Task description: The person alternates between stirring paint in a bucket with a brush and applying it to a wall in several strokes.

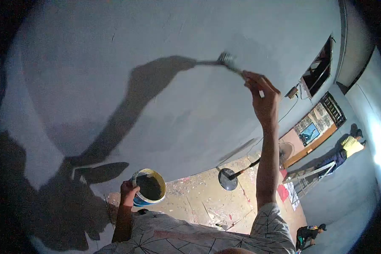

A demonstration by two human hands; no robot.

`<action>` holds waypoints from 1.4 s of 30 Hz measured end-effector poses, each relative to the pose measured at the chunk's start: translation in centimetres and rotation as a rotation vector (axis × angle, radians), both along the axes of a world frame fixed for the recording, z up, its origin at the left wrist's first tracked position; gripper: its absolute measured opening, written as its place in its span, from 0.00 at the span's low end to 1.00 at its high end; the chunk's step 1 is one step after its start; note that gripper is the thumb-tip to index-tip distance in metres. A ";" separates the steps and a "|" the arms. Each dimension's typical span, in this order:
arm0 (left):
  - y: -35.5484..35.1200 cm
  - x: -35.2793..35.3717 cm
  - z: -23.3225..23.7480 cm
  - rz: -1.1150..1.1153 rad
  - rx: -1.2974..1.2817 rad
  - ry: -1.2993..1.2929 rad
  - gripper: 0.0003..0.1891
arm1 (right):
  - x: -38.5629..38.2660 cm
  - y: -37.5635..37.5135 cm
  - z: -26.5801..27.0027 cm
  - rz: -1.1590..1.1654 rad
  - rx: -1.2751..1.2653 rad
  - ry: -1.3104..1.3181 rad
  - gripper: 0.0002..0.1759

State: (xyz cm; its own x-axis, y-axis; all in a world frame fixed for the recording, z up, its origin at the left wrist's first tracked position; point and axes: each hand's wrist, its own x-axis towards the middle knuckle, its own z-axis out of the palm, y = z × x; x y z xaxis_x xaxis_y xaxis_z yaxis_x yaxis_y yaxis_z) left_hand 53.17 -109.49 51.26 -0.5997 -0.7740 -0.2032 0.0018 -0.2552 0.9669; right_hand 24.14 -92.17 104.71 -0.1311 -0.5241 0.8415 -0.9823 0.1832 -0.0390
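Nearest the lens is the person's pale shirt printed with thin dark lines [199,237], both bare arms rising from it. Beyond it the broad grey-painted wall [156,63] fills most of the view, a darker, wetter-looking patch at its middle and the arm's shadow thrown across it to the left. Below lies the paint-spattered tan floor [199,199], where a round black floor lamp or fan [228,178] stands. Far right, a co-worker in a yellow top [351,146] leans at the side wall above a metal stepladder [311,175], and another person in dark clothes [309,233] crouches near the bottom edge.

The left hand [128,192] is clenched on the rim of a small yellow-and-blue paint bucket [150,186], held low and near the body, dark paint inside. The right hand [264,99], raised high, pinches the handle of a slim flat paintbrush [227,59] between thumb and fingers, its bristles touching the wall.

Brushing at such reach probably goes best with light, even pressure, long overlapping strokes worked back into the wet edge, and the bucket kept level.
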 end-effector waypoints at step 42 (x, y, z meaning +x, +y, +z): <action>1.1 0.6 -0.9 0.047 0.282 0.121 0.32 | 1.2 -2.2 -21.8 -0.032 -0.099 -0.114 0.18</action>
State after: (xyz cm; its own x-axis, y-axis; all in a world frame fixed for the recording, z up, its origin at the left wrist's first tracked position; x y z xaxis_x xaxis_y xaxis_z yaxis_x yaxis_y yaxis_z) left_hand 53.76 -108.42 50.39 -0.5978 -0.7245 -0.3431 0.1309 -0.5105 0.8499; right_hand 25.37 -94.41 82.96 -0.2437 -0.4338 0.8675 -0.9643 0.2039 -0.1689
